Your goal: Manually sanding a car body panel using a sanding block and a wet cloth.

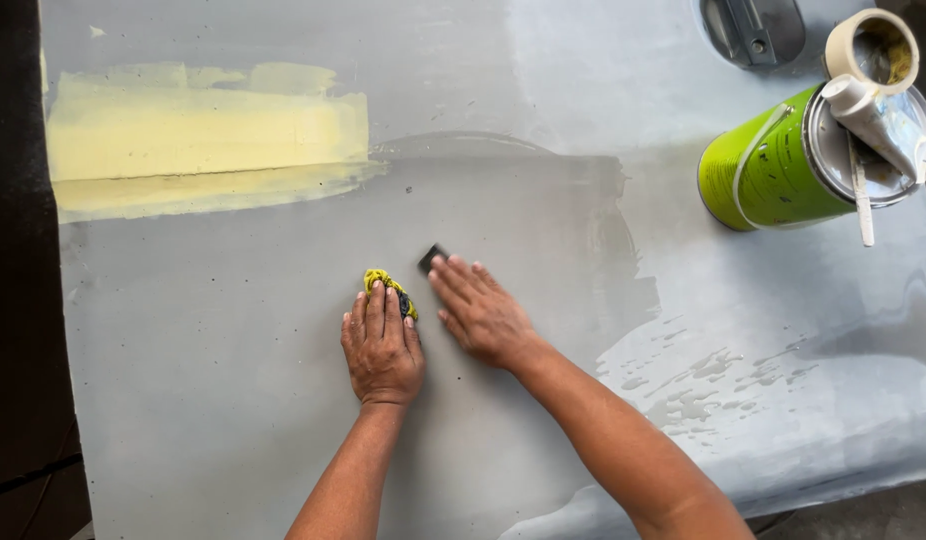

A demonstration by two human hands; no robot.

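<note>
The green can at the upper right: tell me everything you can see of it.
The green can is a round metal tin with bright lime-green sides and a silvery lid end, lying tilted on the grey panel near its upper right edge. A thin wire handle curves across its side. On its lid rest a squeezed white tube and a pale stick that juts past the rim; a tape roll sits against its top. Dark drips mark the side. Both hands are well away from it.

Crumpled yellow rag, darkened in places, pressed flat on the wet grey panel under the left hand's fingertips. Just to its right, small dark flat block, tilted, mostly uncovered, only its near edge under the right fingertips.
</note>
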